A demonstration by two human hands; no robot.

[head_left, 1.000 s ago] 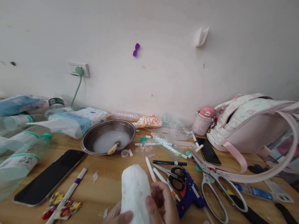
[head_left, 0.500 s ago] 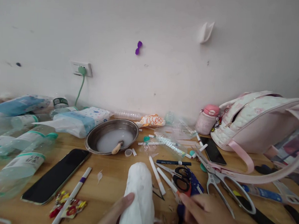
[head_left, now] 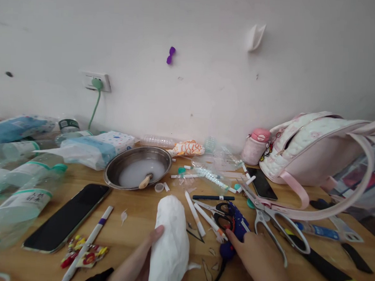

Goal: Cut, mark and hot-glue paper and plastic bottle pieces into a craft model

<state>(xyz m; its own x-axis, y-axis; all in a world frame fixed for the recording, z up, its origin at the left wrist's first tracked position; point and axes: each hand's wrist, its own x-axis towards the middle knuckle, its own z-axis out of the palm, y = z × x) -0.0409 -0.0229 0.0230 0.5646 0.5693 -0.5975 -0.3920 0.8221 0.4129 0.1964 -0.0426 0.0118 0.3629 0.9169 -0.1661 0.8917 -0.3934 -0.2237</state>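
Note:
My left hand (head_left: 143,255) is closed around a thick, rounded bundle wrapped in white tissue (head_left: 170,244), which stands tilted in front of me, its lower end out of view. My right hand (head_left: 257,255), one finger stretched out and the others largely hidden, is over the blue hot glue gun (head_left: 240,218). Its fingertip is close to the end of a white marker with an orange band (head_left: 209,220). Another white marker (head_left: 194,214) lies alongside. Small black-handled scissors (head_left: 223,216) rest beside the glue gun, and a dark marker pen (head_left: 214,197) lies behind them.
A metal bowl of cloudy liquid (head_left: 110,180) holds a brush. Plastic bottles (head_left: 24,201), a phone (head_left: 67,218) and a tissue pack (head_left: 96,146) stand left. Large scissors (head_left: 274,216), a black-and-yellow tool (head_left: 331,269) and a pink-white bag (head_left: 318,160) occupy the right. An orange-patterned fish (head_left: 189,148) lies behind.
My right hand has come away from the orange-banded marker, which now lies on the table, and sits over the glue gun. The left hand keeps its hold on the bundle. The view has shifted slightly.

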